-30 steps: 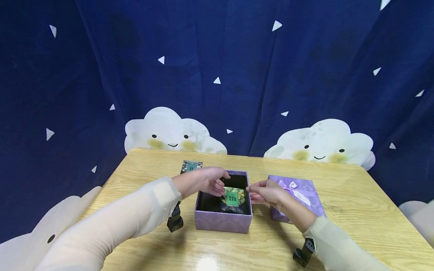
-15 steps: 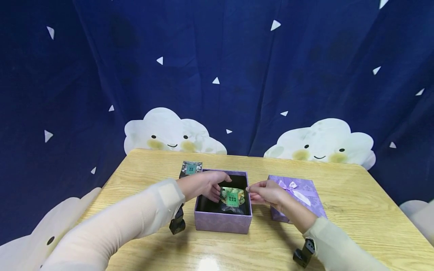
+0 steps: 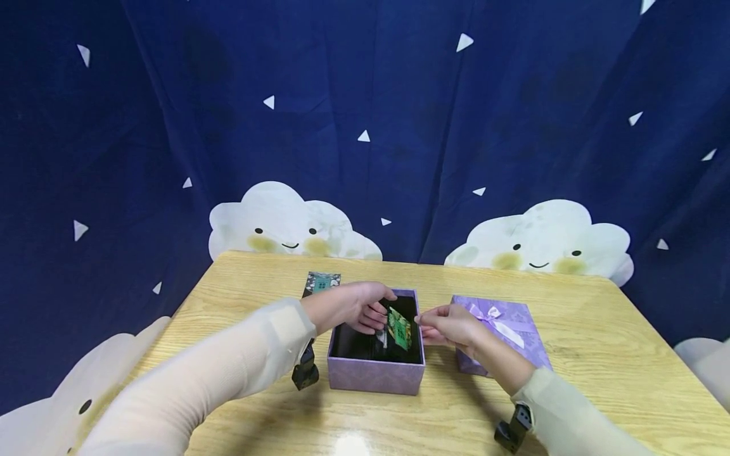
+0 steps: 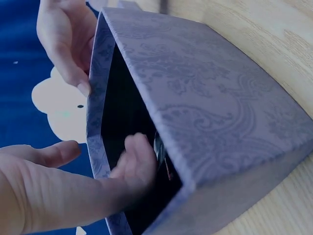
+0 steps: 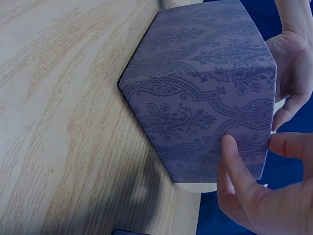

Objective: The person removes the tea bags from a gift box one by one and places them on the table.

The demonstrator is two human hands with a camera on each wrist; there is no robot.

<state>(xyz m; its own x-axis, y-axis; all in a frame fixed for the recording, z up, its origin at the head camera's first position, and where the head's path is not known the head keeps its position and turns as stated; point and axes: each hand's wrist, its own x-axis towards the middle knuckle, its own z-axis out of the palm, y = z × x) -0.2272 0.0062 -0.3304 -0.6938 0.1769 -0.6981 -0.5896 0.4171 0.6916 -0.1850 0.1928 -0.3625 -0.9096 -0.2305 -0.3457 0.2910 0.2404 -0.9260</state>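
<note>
An open-topped purple patterned box (image 3: 376, 375) with a black inside stands on the table. My left hand (image 3: 365, 310) reaches into it, thumb apart from the lightly bent fingers. Against those fingers a dark packet with a green label (image 3: 400, 330) stands tilted; in the left wrist view it is mostly hidden by the box wall. My right hand (image 5: 274, 191) holds the box at its right side, fingertips on the outer wall and thumb at the rim. A purple lid with a ribbon bow (image 3: 507, 326) lies right of the box.
Behind my left forearm, a second dark packet with a teal label (image 3: 322, 281) lies on the wooden table (image 3: 274, 266). A blue curtain (image 3: 399, 126) with clouds hangs behind the table.
The labelled packet in the box has gone from lying fairly flat to standing tilted toward the right. My left hand has shifted slightly right inside the box. My right hand stays put.
</note>
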